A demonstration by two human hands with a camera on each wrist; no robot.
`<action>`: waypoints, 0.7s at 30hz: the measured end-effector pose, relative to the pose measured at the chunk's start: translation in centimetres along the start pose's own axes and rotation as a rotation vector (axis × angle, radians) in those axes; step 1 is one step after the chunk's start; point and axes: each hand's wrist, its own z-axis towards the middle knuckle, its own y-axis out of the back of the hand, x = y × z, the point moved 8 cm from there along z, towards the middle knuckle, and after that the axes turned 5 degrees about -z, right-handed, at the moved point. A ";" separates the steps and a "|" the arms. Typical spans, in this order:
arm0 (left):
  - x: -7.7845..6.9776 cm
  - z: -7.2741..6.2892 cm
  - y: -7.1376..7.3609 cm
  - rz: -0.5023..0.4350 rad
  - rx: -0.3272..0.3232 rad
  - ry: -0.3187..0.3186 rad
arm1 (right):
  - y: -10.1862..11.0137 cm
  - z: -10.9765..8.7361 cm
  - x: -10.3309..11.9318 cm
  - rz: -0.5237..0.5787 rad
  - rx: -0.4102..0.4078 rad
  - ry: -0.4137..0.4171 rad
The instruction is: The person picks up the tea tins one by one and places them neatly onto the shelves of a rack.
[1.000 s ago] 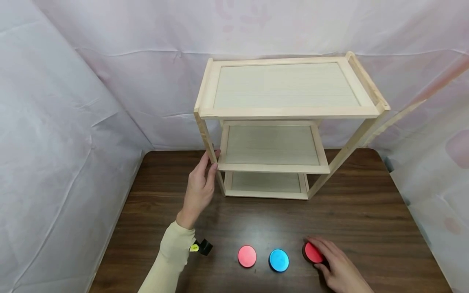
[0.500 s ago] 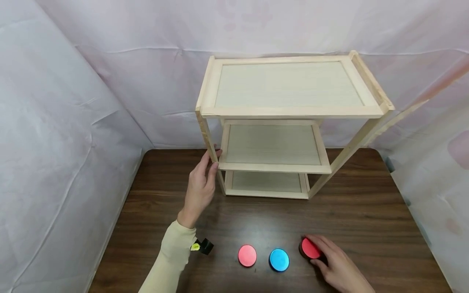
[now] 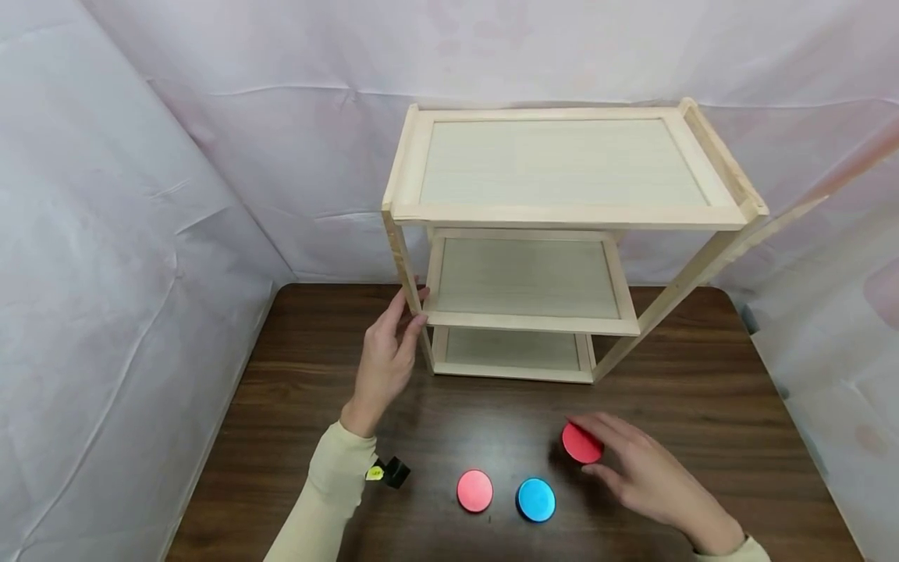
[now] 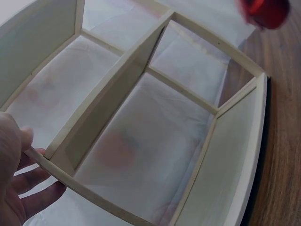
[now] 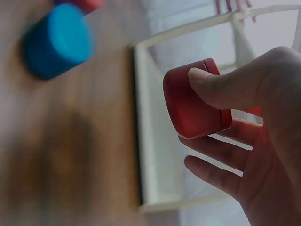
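My right hand (image 3: 642, 472) pinches a red cylindrical canister (image 3: 582, 443) above the brown surface (image 3: 674, 398), right | my left hand (image 3: 385, 355) grips the left post (image 3: 398, 254) of a pale wooden three-tier rack (image 3: 562, 164) | near: blue cylindrical canister (image 3: 537, 499), pink round canister (image 3: 474, 491)

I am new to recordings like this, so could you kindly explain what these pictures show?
There is no machine here, just a person's bare left hand and right hand. The wide pictures look down from the head; the two close ones come from the left and right wrists. On the table stand a wooden shelf, a blue container and a pinkish container. The left hand holds the shelf's post, and the right hand has its grip on a red container, held above the table.
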 end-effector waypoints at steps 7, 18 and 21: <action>0.2 -0.2 0.1 0.045 -0.010 -0.001 | 3.3 3.5 2.6 0.060 0.069 0.112; 0.4 -0.3 0.1 0.040 -0.033 -0.015 | 9.2 9.1 8.4 0.026 0.125 0.399; 0.4 -0.4 0.1 0.042 -0.040 -0.016 | 11.1 10.6 10.1 -0.012 0.132 0.454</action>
